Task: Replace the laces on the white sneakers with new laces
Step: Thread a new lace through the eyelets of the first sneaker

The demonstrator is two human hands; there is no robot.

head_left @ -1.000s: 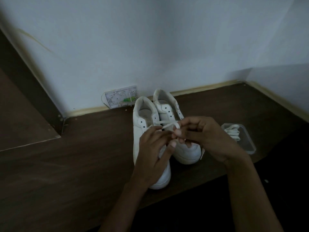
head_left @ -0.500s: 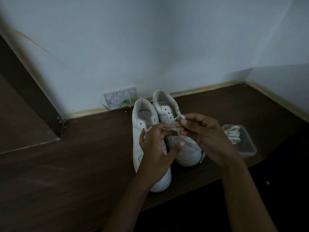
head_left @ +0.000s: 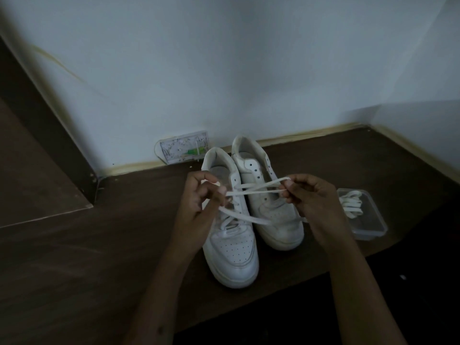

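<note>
Two white sneakers stand side by side on the dark wooden surface, toes toward me: the left sneaker [head_left: 231, 252] nearer, the right sneaker [head_left: 271, 217] a little further back. A white lace [head_left: 256, 190] threaded in the left sneaker is stretched taut between my hands above the shoes. My left hand [head_left: 199, 207] pinches one part of it. My right hand [head_left: 311, 197] pinches the other ends. A loose strand of the lace drapes across the right sneaker. The right sneaker's upper eyelets show no lace.
A clear plastic box [head_left: 368, 227] holding a coiled white lace [head_left: 351, 202] sits right of the shoes. A clear packet [head_left: 184, 149] leans on the wall behind them. The surface's front edge [head_left: 273, 297] drops into darkness. White walls close the back and right.
My hands were close together over the shoes; they have moved apart, left hand leftward and right hand rightward, pulling the lace taut between them.
</note>
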